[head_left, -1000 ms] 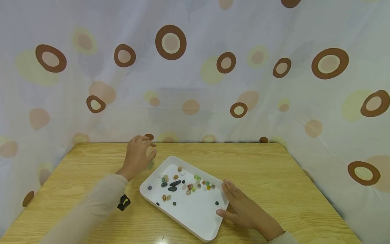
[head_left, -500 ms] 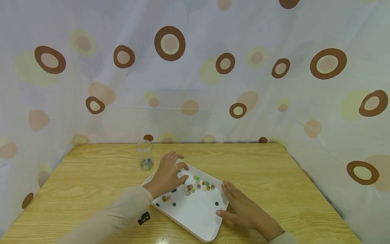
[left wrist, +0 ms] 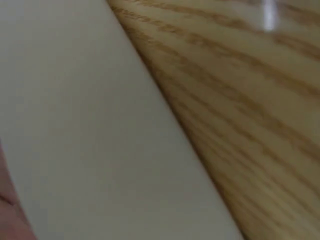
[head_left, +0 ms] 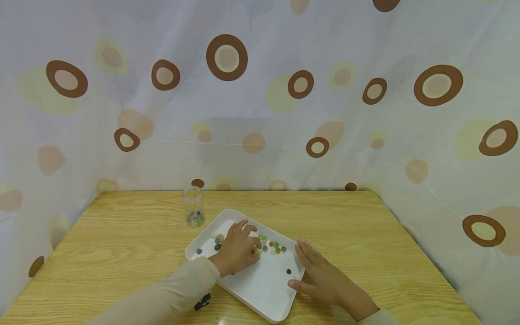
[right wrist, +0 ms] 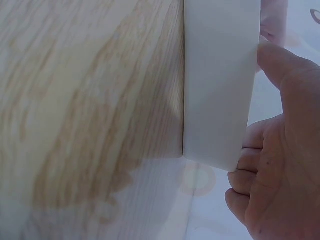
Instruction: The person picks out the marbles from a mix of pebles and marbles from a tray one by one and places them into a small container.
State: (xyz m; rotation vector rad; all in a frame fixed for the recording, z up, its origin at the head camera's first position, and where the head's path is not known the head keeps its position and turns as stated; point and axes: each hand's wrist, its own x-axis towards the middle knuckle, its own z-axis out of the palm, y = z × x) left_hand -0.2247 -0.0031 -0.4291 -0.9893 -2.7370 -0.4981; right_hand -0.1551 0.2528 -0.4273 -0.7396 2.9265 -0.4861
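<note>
In the head view, a white tray with pebbles and glass marbles lies at an angle on the table. My left hand is low over its middle, thumb and forefinger bent and apart around a yellow-green marble; contact is unclear. That hand hides several pebbles. More marbles lie to its right, and a dark pebble is near the right end. My right hand rests against the tray's right end, fingers extended. In the right wrist view, its fingertips meet the white tray wall.
A clear jar with several marbles at its bottom stands behind the tray's left corner. Around the tray spreads a wooden table. A patterned cloth hangs along the back and both sides.
My left hand has gone from beside the jar rightward and down to the middle of the tray. The jar has come into sight. My right hand has stayed on the tray's end.
</note>
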